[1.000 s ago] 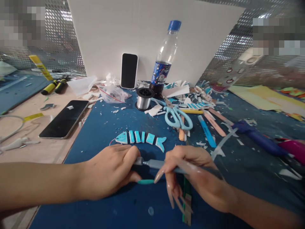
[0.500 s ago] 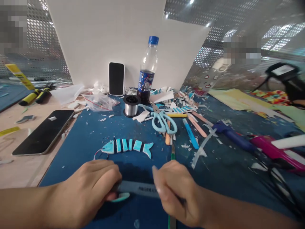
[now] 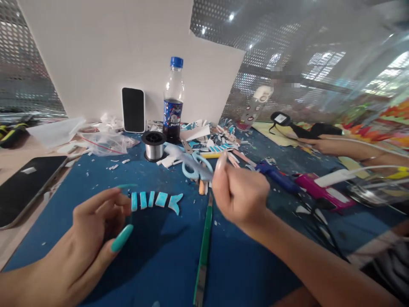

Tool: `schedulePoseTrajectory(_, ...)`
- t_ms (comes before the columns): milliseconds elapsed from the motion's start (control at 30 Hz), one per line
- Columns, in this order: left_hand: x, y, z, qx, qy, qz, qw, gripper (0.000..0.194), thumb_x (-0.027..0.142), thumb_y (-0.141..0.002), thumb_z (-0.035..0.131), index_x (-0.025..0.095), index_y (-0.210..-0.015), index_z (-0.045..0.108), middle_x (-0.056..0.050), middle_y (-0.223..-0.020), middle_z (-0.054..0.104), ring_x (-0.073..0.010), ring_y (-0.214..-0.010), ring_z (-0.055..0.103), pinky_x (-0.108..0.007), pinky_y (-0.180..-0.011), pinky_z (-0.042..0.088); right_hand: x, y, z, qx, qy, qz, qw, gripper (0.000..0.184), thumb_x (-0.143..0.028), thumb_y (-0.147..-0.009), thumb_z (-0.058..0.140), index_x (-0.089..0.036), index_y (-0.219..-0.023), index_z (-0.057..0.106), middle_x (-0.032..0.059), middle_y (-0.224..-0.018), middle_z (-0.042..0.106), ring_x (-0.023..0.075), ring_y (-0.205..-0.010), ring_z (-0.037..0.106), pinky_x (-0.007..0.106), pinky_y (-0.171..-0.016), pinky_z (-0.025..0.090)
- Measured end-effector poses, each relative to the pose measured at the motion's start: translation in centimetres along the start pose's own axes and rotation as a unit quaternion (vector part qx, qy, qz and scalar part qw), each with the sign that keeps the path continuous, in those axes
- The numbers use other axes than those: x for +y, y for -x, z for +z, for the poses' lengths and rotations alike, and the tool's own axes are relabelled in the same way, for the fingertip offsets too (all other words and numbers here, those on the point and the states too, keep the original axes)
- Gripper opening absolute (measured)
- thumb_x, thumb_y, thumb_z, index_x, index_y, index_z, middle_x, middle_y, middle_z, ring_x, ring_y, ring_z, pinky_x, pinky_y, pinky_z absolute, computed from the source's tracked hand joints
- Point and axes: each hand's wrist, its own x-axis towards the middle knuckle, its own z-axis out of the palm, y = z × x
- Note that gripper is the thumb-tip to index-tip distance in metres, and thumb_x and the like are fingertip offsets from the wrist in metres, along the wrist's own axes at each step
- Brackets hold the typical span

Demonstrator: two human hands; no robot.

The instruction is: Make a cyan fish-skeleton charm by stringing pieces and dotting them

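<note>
My right hand (image 3: 241, 189) is closed in a fist around one end of a flat grey strip (image 3: 187, 160), smeared by motion. The strip points up and left, across the view of the light-blue scissors (image 3: 195, 169). Thumb apart from the curled fingers, my left hand (image 3: 102, 226) shows long turquoise nails and no held thing. It hovers by a row of turquoise fish-shaped segments (image 3: 162, 199) that ends in a tail (image 3: 175, 203); the hand hides the head piece. On the blue mat (image 3: 153, 264), between my hands, lies a slim green-handled tool (image 3: 206, 238).
A wire spool (image 3: 154, 151), cola bottle (image 3: 173, 113) and upright phone (image 3: 133, 110) stand behind, among white scraps. Another phone (image 3: 28, 187) lies left. At right are a blue glue gun (image 3: 277, 175), a magenta tool (image 3: 326, 194), cables and another person's hand (image 3: 332, 146).
My left hand has let go of the strip and moved left, its fingers loosening. My right hand has lifted the strip up and away. The view has turned right, bringing another person's arm into sight.
</note>
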Motion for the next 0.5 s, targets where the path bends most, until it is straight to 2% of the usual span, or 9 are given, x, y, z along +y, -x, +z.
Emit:
schedulePoseTrajectory(33,0.2,-0.2,0.0,0.000,-0.004,0.001,1.000,0.046,0.036,-0.094,0.027,0.019,-0.134,0.015,-0.008,-0.100,0.055,-0.0144,-0.078,0.058,-0.023,-0.066,0.051,0.8,-0.4,0.1,-0.044,0.075,0.057,0.995,0.036,-0.021,-0.090,0.035,-0.018,-0.056,0.048,0.0008,-0.042,0.046,0.0110,-0.038,0.041,0.027,-0.042,0.025)
schedulePoseTrajectory(67,0.4,-0.3,0.0,-0.006,0.003,-0.002,1.000,0.043,0.038,-0.094,0.027,0.020,-0.132,0.019,-0.007,-0.099,0.055,-0.0147,-0.077,0.058,-0.024,-0.065,0.051,1.5,-0.8,0.2,-0.109,0.142,0.118,0.977,0.039,-0.025,-0.091,0.031,-0.016,-0.061,0.054,0.0032,-0.044,0.049,0.0130,-0.039,0.044,0.027,-0.042,0.024)
schedulePoseTrajectory(133,0.8,-0.7,0.0,-0.026,0.012,0.008,1.000,0.036,0.040,-0.094,0.026,0.021,-0.125,0.026,-0.005,-0.095,0.058,-0.0143,-0.074,0.060,-0.022,-0.059,0.048,3.0,-1.5,0.3,-0.223,0.233,0.219,0.921,0.044,-0.031,-0.093,0.028,-0.011,-0.072,0.062,0.0092,-0.051,0.056,0.0179,-0.045,0.052,0.027,-0.043,0.025)
schedulePoseTrajectory(200,1.1,-0.9,0.0,-0.039,0.016,0.014,0.999,0.030,0.040,-0.095,0.024,0.022,-0.119,0.030,-0.004,-0.090,0.060,-0.0131,-0.067,0.060,-0.022,-0.055,0.046,4.2,-1.8,0.4,-0.329,0.258,0.283,0.863,0.044,-0.030,-0.092,0.029,-0.009,-0.076,0.065,0.0163,-0.063,0.062,0.0241,-0.057,0.060,0.030,-0.047,0.031)
schedulePoseTrajectory(267,1.2,-1.1,0.0,-0.044,0.010,0.015,0.999,0.029,0.041,-0.095,0.023,0.022,-0.115,0.033,-0.003,-0.087,0.061,-0.0126,-0.064,0.059,-0.022,-0.055,0.045,5.0,-1.8,0.5,-0.404,0.235,0.304,0.830,0.041,-0.029,-0.091,0.032,-0.009,-0.081,0.066,0.0186,-0.071,0.064,0.0284,-0.065,0.062,0.033,-0.052,0.037)
schedulePoseTrajectory(333,1.3,-1.1,0.0,-0.046,0.006,0.017,0.999,0.030,0.042,-0.095,0.022,0.022,-0.114,0.035,-0.002,-0.085,0.062,-0.0129,-0.065,0.060,-0.023,-0.057,0.046,5.3,-1.6,0.7,-0.421,0.227,0.287,0.830,0.035,-0.030,-0.088,0.038,-0.007,-0.088,0.064,0.0202,-0.079,0.064,0.0317,-0.076,0.062,0.037,-0.059,0.042)
schedulePoseTrajectory(433,1.3,-1.0,0.0,-0.046,0.003,0.021,0.999,0.030,0.042,-0.095,0.023,0.022,-0.114,0.035,-0.002,-0.084,0.062,-0.0135,-0.067,0.061,-0.023,-0.059,0.046,4.4,-1.2,1.0,-0.359,0.196,0.209,0.888,0.035,-0.039,-0.085,0.047,-0.007,-0.097,0.058,0.0207,-0.094,0.059,0.0345,-0.096,0.055,0.041,-0.074,0.045)
schedulePoseTrajectory(500,1.2,-1.0,0.0,-0.044,0.000,0.021,0.999,0.030,0.041,-0.094,0.024,0.022,-0.114,0.036,-0.002,-0.083,0.062,-0.0137,-0.067,0.060,-0.023,-0.059,0.046,3.3,-0.8,1.1,-0.340,0.128,0.180,0.914,0.043,-0.050,-0.081,0.049,-0.011,-0.097,0.053,0.0181,-0.097,0.056,0.0333,-0.100,0.052,0.042,-0.079,0.045)
